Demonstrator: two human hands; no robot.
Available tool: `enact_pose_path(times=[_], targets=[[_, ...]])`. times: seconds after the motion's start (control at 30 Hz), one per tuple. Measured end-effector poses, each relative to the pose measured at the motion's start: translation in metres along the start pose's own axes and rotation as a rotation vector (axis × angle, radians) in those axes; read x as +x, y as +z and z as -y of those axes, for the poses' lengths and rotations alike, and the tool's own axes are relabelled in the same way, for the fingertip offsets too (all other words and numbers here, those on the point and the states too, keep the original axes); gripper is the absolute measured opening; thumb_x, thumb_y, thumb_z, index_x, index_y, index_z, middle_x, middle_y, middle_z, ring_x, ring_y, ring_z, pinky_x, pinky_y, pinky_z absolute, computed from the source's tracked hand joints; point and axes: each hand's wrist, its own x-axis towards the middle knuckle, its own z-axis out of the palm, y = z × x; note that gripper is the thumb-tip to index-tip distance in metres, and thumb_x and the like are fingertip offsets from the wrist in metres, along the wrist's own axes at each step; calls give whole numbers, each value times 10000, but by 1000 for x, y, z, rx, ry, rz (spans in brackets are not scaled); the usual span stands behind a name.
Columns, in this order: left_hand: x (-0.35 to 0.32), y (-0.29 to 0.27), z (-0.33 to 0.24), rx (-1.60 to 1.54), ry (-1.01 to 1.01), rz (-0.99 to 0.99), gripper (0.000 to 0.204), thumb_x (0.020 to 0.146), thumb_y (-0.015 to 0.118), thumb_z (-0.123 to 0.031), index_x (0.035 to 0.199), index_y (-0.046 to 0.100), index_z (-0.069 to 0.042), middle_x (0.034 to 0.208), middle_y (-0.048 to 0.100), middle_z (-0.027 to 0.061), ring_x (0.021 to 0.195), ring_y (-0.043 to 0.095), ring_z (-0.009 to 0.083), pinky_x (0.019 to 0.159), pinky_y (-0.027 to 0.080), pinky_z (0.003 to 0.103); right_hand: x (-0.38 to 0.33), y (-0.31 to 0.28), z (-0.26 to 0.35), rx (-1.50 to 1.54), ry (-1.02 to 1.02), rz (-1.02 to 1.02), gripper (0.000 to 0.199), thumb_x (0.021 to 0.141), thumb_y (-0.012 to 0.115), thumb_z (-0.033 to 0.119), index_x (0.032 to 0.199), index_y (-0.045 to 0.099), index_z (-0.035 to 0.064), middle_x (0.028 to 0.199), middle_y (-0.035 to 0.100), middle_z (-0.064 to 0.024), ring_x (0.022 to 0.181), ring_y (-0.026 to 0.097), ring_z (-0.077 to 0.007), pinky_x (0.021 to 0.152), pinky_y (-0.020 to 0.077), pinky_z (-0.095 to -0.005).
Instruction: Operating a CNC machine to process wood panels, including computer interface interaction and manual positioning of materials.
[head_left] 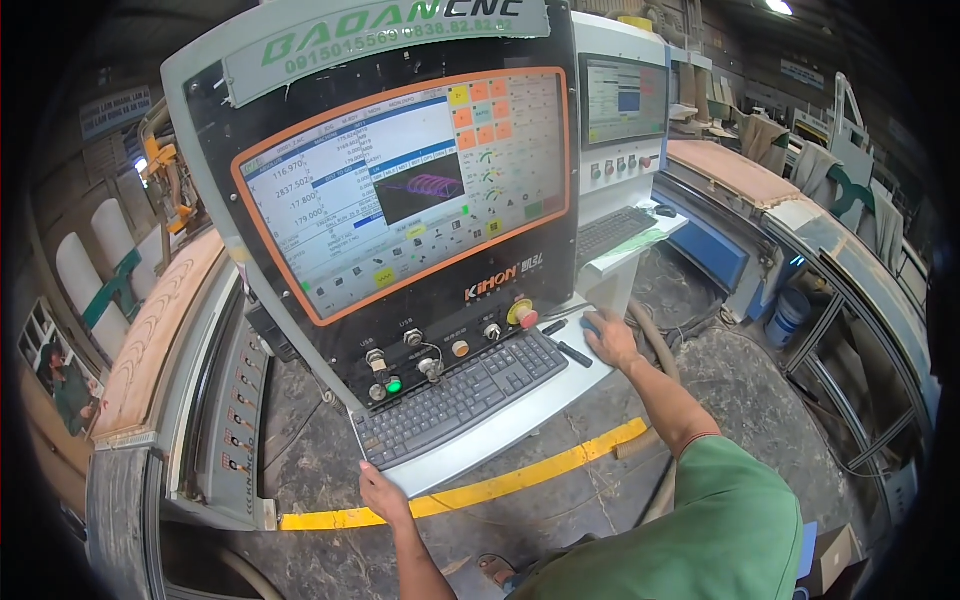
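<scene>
A CNC control console with a large orange-framed screen (400, 190) stands before me. Below it, a white shelf (490, 430) carries a black keyboard (465, 395). My left hand (382, 494) grips the shelf's near left corner, its fingertips partly hidden at the edge. At the shelf's right end, my right hand (612, 342) is curled over a computer mouse (591, 321), mostly covered by the fingers. Small black stick-shaped items (574, 355) lie between keyboard and mouse. Above the keyboard are a red emergency stop button (523, 314) and a lit green button (394, 385).
A second console (622, 110) with its own keyboard (612, 232) stands behind to the right. Machine beds with wooden panels (165, 325) flank both sides. Yellow tape (500, 486) crosses the floor below the shelf. A hose (655, 340) runs at right. Another person (72, 390) is far left.
</scene>
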Motion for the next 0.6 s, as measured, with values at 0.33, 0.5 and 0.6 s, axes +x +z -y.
enact_pose_path(times=[0.33, 0.5, 0.6], targets=[[-2, 1, -2, -5, 21, -21, 621, 1019, 394, -469, 950, 642, 96, 929, 635, 314, 860, 563, 496, 775, 418, 513, -2, -6, -1, 7, 13, 32, 424, 871, 604, 277, 1278, 583, 160, 1343, 494, -246, 1169, 543, -423, 971, 483, -471], [-2, -1, 9, 6, -11, -37, 605, 1016, 412, -463, 935, 645, 89, 899, 645, 291, 821, 576, 457, 763, 428, 493, 1, 1, -1, 5, -6, 36, 419, 864, 607, 273, 1264, 591, 148, 1346, 496, -241, 1168, 544, -425, 967, 482, -475], [1, 7, 30, -124, 15, -100, 516, 1011, 474, -410, 878, 654, 55, 827, 658, 235, 756, 592, 347, 728, 455, 430, 4, 0, 13, -8, 31, 27, 398, 828, 626, 226, 1210, 629, 116, 1305, 542, -235, 1122, 578, -418, 950, 483, -471]])
